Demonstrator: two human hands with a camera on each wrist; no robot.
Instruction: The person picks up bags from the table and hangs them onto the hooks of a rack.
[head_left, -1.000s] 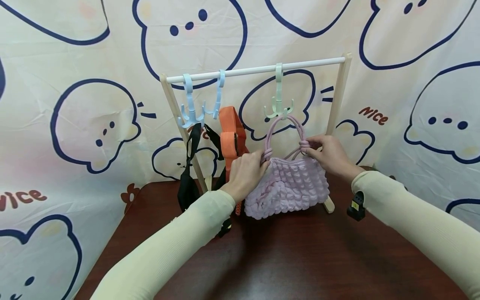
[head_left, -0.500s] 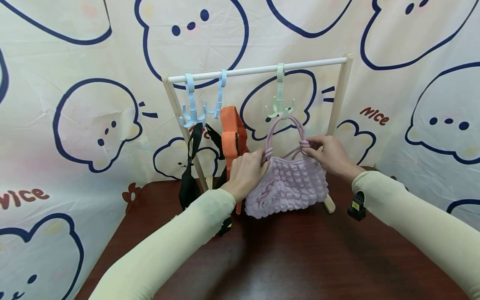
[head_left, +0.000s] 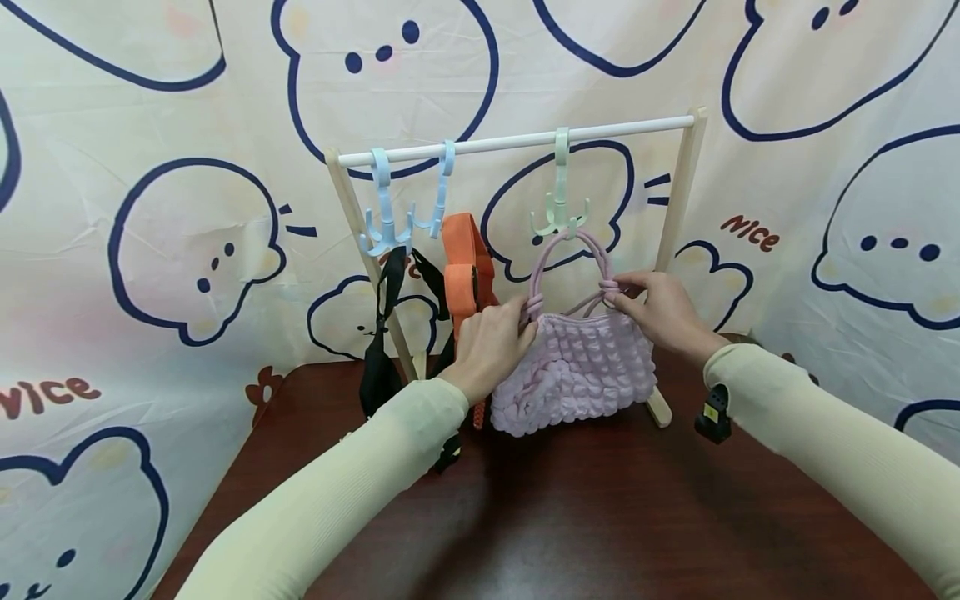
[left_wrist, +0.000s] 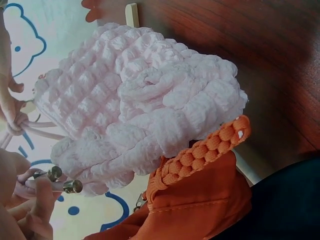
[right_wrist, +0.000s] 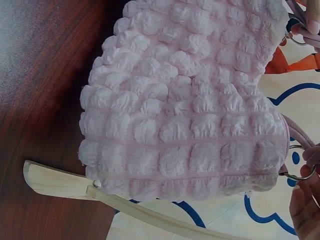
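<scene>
A pink puffy handbag (head_left: 581,367) hangs by its looped cord handles (head_left: 546,258) from a prong of the green hook (head_left: 557,212). My left hand (head_left: 487,346) pinches the knotted base of the handles at the bag's left. On the other side, my right hand (head_left: 660,312) pinches the right knot of the handles. In the left wrist view, metal-tipped cord ends (left_wrist: 72,186) stick out by the left fingers. The right wrist view shows a metal ring (right_wrist: 300,175) beside the right fingers. The bag's bottom is close to the tabletop; contact cannot be made out.
The rack's white rod (head_left: 517,143) spans two wooden posts. Two blue hooks (head_left: 384,208) hang on its left part, above a black strapped bag (head_left: 380,379) and an orange bag (head_left: 461,267) just left of the handbag. Patterned cloth (head_left: 210,108) stands behind the dark wooden table (head_left: 585,517).
Both hands stay at the handle knots and the handbag hangs nearly still. The view has shifted very slightly.
</scene>
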